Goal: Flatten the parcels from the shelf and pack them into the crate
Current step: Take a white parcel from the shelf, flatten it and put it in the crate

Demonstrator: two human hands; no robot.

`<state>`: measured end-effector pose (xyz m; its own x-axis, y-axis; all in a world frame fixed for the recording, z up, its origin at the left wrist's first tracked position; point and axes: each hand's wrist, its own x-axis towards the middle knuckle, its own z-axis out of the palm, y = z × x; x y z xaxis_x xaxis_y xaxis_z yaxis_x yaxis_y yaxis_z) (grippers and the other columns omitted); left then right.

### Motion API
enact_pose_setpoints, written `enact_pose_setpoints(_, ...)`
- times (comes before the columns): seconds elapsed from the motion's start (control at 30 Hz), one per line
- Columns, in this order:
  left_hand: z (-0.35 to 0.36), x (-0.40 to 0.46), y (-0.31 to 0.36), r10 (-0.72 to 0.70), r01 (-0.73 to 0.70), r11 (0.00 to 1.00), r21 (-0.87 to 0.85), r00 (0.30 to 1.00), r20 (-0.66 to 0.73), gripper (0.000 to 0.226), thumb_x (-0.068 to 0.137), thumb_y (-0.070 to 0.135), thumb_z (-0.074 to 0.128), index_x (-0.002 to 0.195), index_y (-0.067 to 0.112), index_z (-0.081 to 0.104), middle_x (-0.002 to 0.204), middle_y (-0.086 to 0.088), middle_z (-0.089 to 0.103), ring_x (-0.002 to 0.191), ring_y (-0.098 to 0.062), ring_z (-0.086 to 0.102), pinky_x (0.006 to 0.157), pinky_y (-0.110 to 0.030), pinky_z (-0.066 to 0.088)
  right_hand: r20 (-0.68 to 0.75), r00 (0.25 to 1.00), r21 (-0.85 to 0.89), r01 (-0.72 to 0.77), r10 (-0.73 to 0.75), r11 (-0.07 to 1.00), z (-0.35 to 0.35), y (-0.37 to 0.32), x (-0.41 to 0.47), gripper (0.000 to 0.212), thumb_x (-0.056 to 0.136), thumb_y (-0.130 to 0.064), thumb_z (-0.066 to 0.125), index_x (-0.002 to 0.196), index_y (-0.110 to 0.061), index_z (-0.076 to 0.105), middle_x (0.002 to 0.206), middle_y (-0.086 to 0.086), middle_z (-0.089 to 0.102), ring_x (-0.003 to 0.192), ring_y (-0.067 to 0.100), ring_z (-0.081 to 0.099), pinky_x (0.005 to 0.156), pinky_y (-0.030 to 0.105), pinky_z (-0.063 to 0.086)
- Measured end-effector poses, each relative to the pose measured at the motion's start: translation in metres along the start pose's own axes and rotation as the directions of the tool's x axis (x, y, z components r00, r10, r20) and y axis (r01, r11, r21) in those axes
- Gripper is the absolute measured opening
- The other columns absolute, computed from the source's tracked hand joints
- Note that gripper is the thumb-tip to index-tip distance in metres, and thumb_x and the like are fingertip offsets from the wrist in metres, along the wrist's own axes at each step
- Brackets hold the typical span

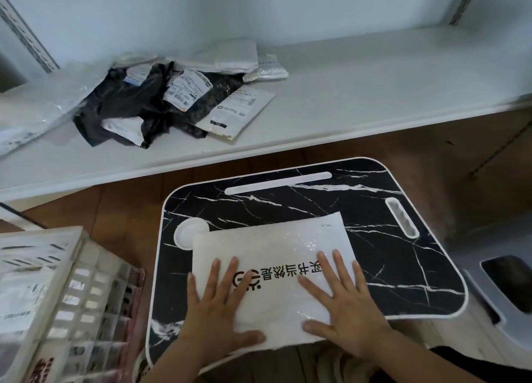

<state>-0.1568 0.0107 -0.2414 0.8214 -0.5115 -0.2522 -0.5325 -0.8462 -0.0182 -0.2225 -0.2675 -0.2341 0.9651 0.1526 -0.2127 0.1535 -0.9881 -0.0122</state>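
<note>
A white parcel (pixel 276 253) with black printed characters lies flat on the black marble-pattern lap table (pixel 359 209). My left hand (pixel 214 310) presses its left part with fingers spread and straight. My right hand (pixel 345 307) presses its right part the same way, palm down. On the white shelf (pixel 374 88) behind lies a heap of parcels (pixel 172 94): black crumpled bags with labels, white mailers and a bubble mailer. The white slatted crate (pixel 74 302) stands at the lower left with flat parcels inside it.
A clear plastic bag (pixel 37 106) lies at the shelf's left end. A grey-white stool or bin (pixel 501 284) with a dark opening stands to the right of the table. Brown wood floor (pixel 126 209) shows between shelf, crate and table.
</note>
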Motion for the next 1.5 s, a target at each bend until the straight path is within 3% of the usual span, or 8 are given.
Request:
enact_pose_setpoints(0.33,-0.005,0.005,0.002,-0.014,0.019,0.998,-0.062,0.996,0.093,0.116,0.059,0.1,0.027,0.145,0.025,0.041,0.154,-0.012,0.033,0.139,-0.038,0.024,0.102,-0.06,0.019,0.08,0.995,0.08,-0.059,0.053,0.995,0.002,0.0,0.001,0.076,0.085,-0.082,0.027,0.15,-0.043,0.022,0.16,0.017,0.013,0.146,0.039,0.01,0.106,0.06,0.014)
enact_pose_setpoints(0.47,-0.015,0.005,0.004,-0.056,0.077,0.983,-0.165,0.99,0.127,0.12,0.055,0.102,0.026,0.151,0.03,0.025,0.159,-0.01,0.018,0.143,-0.034,0.014,0.11,-0.052,0.003,0.078,0.98,0.264,-0.199,0.185,0.944,-0.019,0.004,0.008,0.086,0.08,-0.085,0.027,0.147,-0.048,-0.014,0.156,0.002,-0.032,0.144,0.023,-0.023,0.116,0.051,-0.001)
enact_pose_setpoints(0.6,-0.02,0.007,0.016,-0.274,0.314,0.924,-0.22,0.941,0.197,0.114,0.051,0.099,0.015,0.133,0.043,-0.041,0.147,-0.004,-0.044,0.138,-0.029,-0.037,0.111,-0.055,-0.017,0.194,0.712,0.436,-0.679,0.675,0.591,-0.045,0.005,0.015,0.102,0.072,-0.074,0.061,0.145,-0.013,0.025,0.144,0.014,0.032,0.132,0.029,0.035,0.103,0.042,0.038)
enact_pose_setpoints(0.8,-0.055,0.011,0.03,-0.444,0.464,0.859,-0.215,0.885,0.137,0.081,0.08,0.076,0.038,0.147,0.039,0.011,0.141,-0.003,0.031,0.128,-0.025,0.034,0.098,-0.048,0.038,0.527,0.743,0.617,-0.669,0.414,0.415,-0.081,0.037,0.031,0.047,0.075,-0.022,0.08,0.115,-0.008,0.061,0.115,0.007,0.066,0.105,0.024,0.062,0.091,0.034,0.05)
enact_pose_setpoints(1.07,-0.155,0.033,-0.022,-0.42,0.259,0.775,-0.576,0.893,-0.163,0.141,0.046,0.073,0.078,0.153,0.024,0.002,0.158,-0.001,0.02,0.145,-0.023,0.018,0.117,-0.045,0.019,0.208,0.978,0.921,-0.197,0.004,0.335,-0.195,0.039,0.054,0.031,0.083,-0.009,0.073,0.111,-0.019,0.069,0.104,-0.001,0.074,0.096,0.019,0.071,0.088,0.036,0.054)
enact_pose_setpoints(1.27,-0.233,-0.004,-0.067,-0.179,0.122,0.38,-0.917,0.982,0.057,0.075,0.052,0.027,0.093,0.12,0.022,0.062,0.11,0.002,0.072,0.099,-0.018,0.069,0.094,-0.045,0.052,-0.012,1.0,0.919,0.009,0.007,0.395,-0.266,0.025,0.063,0.026,0.073,-0.011,0.081,0.098,-0.012,0.073,0.088,0.0,0.075,0.081,0.019,0.071,0.068,0.024,0.055)
enact_pose_setpoints(1.4,-0.235,-0.027,-0.063,-0.191,0.069,0.04,-0.997,0.98,0.06,0.054,0.058,0.009,0.087,0.107,0.005,0.067,0.101,-0.014,0.073,0.089,-0.03,0.072,0.073,-0.04,0.058,-0.152,0.917,0.984,0.177,0.369,-0.035,-0.272,0.002,0.068,0.055,0.075,-0.012,0.079,0.124,-0.017,0.055,0.099,-0.001,0.063,0.087,0.014,0.064,0.074,0.024,0.052)
enact_pose_setpoints(1.5,-0.225,-0.036,-0.063,-0.26,-0.037,-0.234,-0.972,0.965,0.025,0.084,0.034,0.024,0.098,0.108,0.001,0.066,0.104,-0.019,0.071,0.091,-0.034,0.071,0.065,-0.037,0.059,-0.002,0.972,0.971,0.058,0.234,-0.232,-0.255,-0.023,0.067,0.085,0.067,-0.026,0.081,0.139,-0.009,0.041,0.116,0.007,0.066,0.099,0.025,0.068,0.087,0.038,0.053)
